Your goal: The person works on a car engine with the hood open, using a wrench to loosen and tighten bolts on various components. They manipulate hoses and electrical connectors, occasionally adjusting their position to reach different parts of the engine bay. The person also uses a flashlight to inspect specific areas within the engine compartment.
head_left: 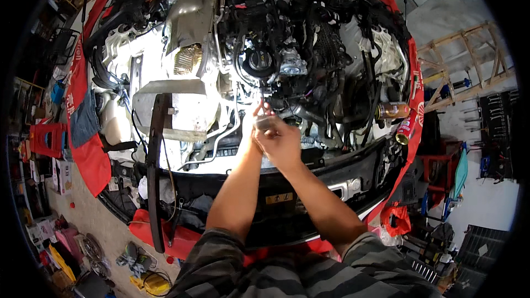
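Note:
Both my hands meet over the middle of an open car engine bay, close to the front of the engine (262,38). My right hand (284,140) is curled closed, and a small greyish thing (266,122) shows at its fingers, too blurred to name. Close against it on the left, my left hand (253,124) is partly covered, with its fingers pinched together and pointing toward the engine. What the left fingers hold is hidden. Just beyond the fingertips sits a round black cap (258,62) on the engine.
Red fender covers (88,160) drape both sides of the car. A dark bar (157,171) lies across the front left, near a blue cloth (86,118). Spray cans (393,111) rest at the right edge. A wooden frame (464,72) and a tool board (495,135) stand farther right.

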A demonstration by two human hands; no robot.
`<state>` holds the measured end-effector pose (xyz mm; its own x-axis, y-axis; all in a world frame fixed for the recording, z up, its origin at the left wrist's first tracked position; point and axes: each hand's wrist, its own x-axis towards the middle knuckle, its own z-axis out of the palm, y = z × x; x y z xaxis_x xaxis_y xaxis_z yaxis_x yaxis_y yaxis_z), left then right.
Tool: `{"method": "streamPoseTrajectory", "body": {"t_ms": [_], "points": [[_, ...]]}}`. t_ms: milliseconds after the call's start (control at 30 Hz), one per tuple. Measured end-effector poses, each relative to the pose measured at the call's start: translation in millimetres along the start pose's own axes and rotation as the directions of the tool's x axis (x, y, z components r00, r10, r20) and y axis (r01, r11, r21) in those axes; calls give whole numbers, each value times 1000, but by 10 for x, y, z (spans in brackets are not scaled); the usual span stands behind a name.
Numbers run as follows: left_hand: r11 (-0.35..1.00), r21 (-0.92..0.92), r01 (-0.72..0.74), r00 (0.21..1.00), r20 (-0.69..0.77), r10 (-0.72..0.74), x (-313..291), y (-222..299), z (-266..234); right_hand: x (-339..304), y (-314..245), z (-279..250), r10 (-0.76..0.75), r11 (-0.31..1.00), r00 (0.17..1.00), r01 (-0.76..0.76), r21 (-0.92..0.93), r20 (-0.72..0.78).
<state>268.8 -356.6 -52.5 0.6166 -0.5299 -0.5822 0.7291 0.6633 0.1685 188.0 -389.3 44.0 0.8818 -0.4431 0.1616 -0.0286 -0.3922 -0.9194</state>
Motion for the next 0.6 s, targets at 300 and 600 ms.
{"method": "streamPoseTrajectory", "body": {"t_ms": [300, 600], "points": [[994, 100, -51, 975, -210, 72, 58, -136, 165, 60, 399, -161, 627, 599, 746, -277, 752, -224], [964, 266, -1, 993, -117, 33, 86, -72, -21, -20, 287, -258, 474, 811, 873, -385, 440, -111]]}}
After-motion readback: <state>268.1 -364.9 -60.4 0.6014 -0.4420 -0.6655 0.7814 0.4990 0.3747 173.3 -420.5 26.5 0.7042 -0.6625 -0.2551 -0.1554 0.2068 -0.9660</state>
